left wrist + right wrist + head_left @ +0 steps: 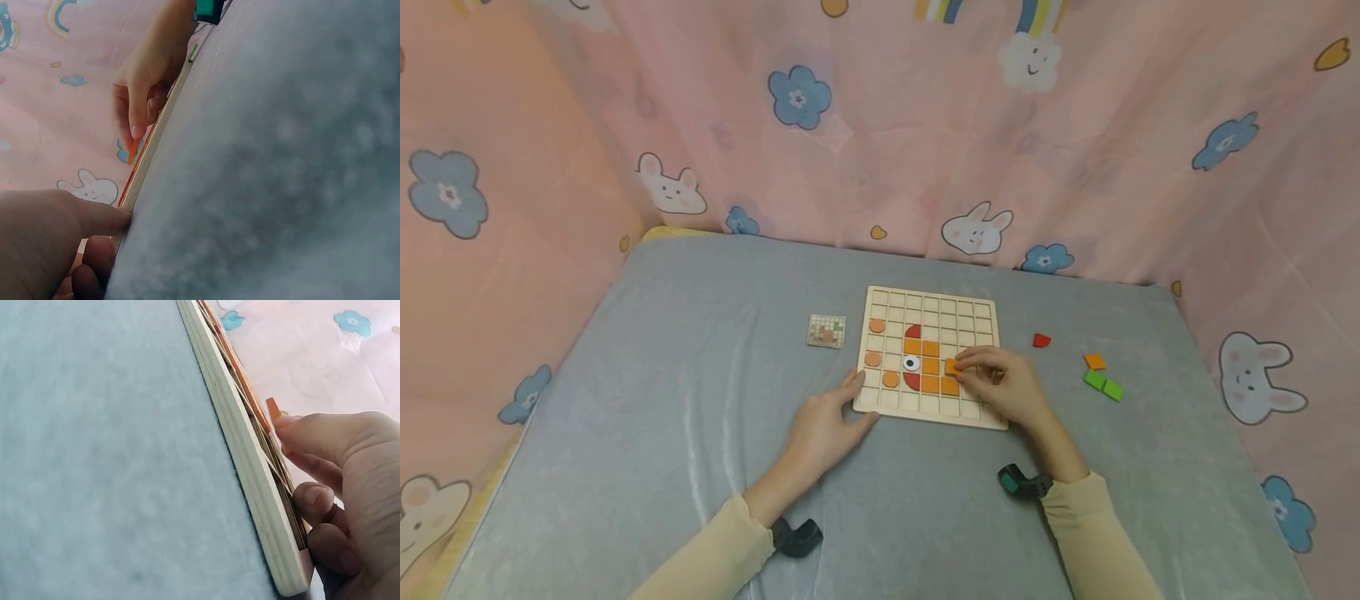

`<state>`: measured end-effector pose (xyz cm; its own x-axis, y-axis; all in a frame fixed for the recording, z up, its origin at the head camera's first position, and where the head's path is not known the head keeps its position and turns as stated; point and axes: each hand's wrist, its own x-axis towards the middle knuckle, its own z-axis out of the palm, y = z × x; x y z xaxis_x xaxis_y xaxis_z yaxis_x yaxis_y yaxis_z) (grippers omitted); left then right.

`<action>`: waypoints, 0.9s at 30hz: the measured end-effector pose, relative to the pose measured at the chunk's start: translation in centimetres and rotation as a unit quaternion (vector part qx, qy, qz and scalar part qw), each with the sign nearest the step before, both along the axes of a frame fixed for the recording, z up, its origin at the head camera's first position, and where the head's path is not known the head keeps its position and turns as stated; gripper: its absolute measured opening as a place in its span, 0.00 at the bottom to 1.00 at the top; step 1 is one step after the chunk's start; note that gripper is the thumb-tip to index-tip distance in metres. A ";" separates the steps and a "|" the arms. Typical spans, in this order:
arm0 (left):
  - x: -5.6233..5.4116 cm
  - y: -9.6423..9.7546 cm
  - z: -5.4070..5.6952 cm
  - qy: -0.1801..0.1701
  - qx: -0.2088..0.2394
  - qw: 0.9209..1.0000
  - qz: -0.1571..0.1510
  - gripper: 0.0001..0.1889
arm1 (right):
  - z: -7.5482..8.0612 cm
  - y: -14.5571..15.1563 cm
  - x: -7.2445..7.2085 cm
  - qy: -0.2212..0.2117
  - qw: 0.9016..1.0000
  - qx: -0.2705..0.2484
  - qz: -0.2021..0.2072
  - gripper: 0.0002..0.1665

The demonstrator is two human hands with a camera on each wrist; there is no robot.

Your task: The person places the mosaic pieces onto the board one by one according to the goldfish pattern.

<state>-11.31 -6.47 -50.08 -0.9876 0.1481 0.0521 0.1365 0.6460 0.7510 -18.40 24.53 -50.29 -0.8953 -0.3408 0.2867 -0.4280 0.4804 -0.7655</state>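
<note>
A square wooden grid board (938,407) lies on the cloth. My left hand (822,429) holds its near left corner, thumb along the front edge and fingers at the left side. Between thumb and fingertips, my right hand (1011,390) pinches an orange square tile (273,409), tilted above the board's right half. Set in the grid are several orange squares (930,367), a white eye tile (912,363), two red rounded pieces (912,382) and orange discs (890,379). The right hand's fingers cover part of the board's right side.
A small pattern card (826,331) lies left of the board. To the right are a red quarter-round piece (1041,340), an orange tile (1094,362) and two green tiles (1112,390). A pink printed curtain (865,158) rises behind the grey cloth (625,400).
</note>
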 end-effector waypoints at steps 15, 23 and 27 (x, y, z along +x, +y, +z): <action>0.0 0.0 0.2 0.001 -0.004 1.000 0.002 0.35 | -0.5 -0.1 -0.2 -0.002 1.000 0.020 0.012 0.08; 0.1 0.1 0.1 -0.002 -0.003 1.000 0.002 0.35 | -0.5 -0.3 -0.1 0.018 0.999 0.042 0.005 0.08; 0.1 0.1 0.1 -0.003 -0.001 1.000 0.002 0.35 | -0.3 -0.5 -0.1 0.035 0.998 0.052 -0.004 0.07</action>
<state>-11.23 -6.41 -50.02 -0.9885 0.1442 0.0460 0.1294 0.6474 0.7511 -18.45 24.02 -50.62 -0.8771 -0.3645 0.3128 -0.4748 0.5598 -0.6791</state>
